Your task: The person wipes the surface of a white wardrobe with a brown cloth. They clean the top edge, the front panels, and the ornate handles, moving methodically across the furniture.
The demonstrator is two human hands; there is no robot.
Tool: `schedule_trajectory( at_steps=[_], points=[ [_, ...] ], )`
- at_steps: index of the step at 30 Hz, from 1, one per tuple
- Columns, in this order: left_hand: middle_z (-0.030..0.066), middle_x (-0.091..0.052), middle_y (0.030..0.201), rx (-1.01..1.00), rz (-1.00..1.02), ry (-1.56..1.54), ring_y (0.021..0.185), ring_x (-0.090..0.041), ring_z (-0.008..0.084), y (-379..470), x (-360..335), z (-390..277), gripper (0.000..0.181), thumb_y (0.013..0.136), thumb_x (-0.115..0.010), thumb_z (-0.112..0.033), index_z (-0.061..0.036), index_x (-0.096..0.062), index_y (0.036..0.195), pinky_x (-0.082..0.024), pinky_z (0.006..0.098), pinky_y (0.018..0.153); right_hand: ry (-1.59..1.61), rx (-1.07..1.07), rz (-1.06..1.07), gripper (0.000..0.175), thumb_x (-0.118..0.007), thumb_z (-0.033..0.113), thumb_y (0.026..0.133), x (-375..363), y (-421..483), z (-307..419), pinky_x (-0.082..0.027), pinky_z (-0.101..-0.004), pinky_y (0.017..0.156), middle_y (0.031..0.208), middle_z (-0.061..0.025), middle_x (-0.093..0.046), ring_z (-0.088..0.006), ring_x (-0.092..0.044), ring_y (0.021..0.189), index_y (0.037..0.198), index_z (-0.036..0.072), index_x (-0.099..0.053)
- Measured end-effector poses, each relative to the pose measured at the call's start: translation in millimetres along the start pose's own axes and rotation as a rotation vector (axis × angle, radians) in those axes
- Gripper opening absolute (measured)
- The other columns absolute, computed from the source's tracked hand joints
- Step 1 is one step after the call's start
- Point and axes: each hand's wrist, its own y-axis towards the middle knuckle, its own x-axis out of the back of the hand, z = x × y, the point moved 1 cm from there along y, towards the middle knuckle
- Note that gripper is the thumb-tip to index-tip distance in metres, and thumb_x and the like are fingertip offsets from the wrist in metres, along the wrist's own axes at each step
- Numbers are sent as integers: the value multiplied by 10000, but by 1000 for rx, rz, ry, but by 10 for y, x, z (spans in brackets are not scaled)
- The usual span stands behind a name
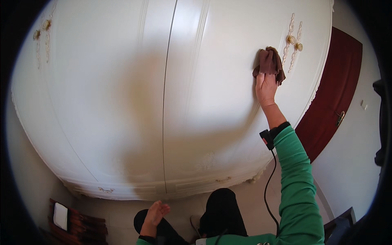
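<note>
My right hand [265, 88] presses a bunched brown cloth [270, 62] against the front of a white wardrobe [214, 101]. The cloth touches the door just left of the gold round knobs [291, 39] and their carved trim. The fingertips are hidden under the cloth. Low in the view, my left hand [156, 212] hangs over my left knee with nothing in it, its fingers loosely apart. A black band with a small cabled device [267, 139] is on my right wrist.
A dark red door [333, 92] with a metal lever handle [340, 118] stands right of the wardrobe. Drawer handles [106, 190] line its base. A dark wooden piece of furniture [82, 222] bearing a white item [60, 216] is at lower left. The cable hangs beside my right sleeve.
</note>
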Motion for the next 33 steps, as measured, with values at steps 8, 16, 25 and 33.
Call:
schedule_trajectory(
  at_steps=[8,16,25,33],
  points=[
    [152,-658,1023,30,83,36,964,-644,327,221,28,122,230,958,-594,-294,-125,-580,1114,-520,506,882,-104,86,-41,613,-319,217,900,-56,32,51,-272,-440,1094,1509,-242,-274,-396,-353,1314,1498,86,-299],
    [149,-662,987,95,-5,78,920,-642,302,237,-269,166,250,939,-623,-314,-114,-590,1086,-522,473,877,-215,-41,-7,610,-328,212,918,-145,-133,-243,-344,-424,1026,1300,-232,-471,-354,-497,1125,1509,75,-270],
    [158,-658,986,37,-37,148,936,-646,288,150,-387,125,254,956,-583,-291,-97,-554,1117,-522,460,898,-151,-138,-139,575,-296,309,978,-461,-1374,-147,-354,-425,1005,1457,-256,-343,-339,-501,1151,1455,-10,-322],
    [171,-653,1004,29,-52,109,955,-639,316,34,-289,83,258,969,-571,-289,-110,-534,1151,-510,487,914,182,-961,-167,606,-343,192,979,-1090,-3640,734,-172,-420,1153,1545,-272,-194,-397,-226,1416,1494,-63,-151]
  ],
)
